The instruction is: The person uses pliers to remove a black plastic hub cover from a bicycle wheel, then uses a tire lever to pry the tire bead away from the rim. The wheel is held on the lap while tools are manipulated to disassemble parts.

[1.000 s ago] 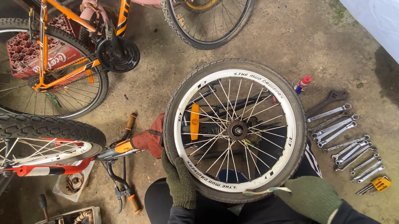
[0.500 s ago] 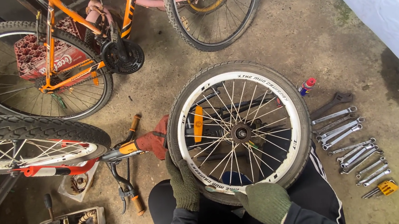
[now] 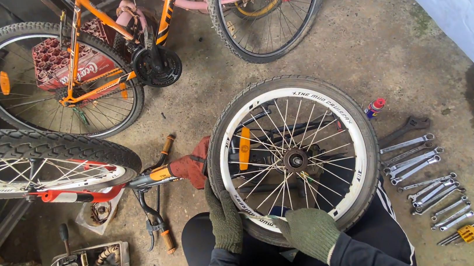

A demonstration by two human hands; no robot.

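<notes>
A small bicycle wheel point(image 3: 292, 159) with a black tyre, white rim, silver spokes and an orange reflector lies flat across my knees. My left hand point(image 3: 224, 219), in a dark green glove, grips the tyre at its near left edge. My right hand point(image 3: 309, 234), also gloved, presses on the tyre's near edge just right of the left hand. Both hands sit close together on the rim side nearest me.
A row of several silver spanners point(image 3: 420, 175) lies on the concrete at the right, with a yellow key set point(image 3: 465, 234) and a small spray can point(image 3: 374, 107). An orange bicycle point(image 3: 95, 66) stands ahead. Another wheel point(image 3: 35, 163) is at the left, pliers point(image 3: 156, 229) below it.
My right hand has slid left along the tyre's near edge, from the lower right toward the left hand. The view has shifted slightly.
</notes>
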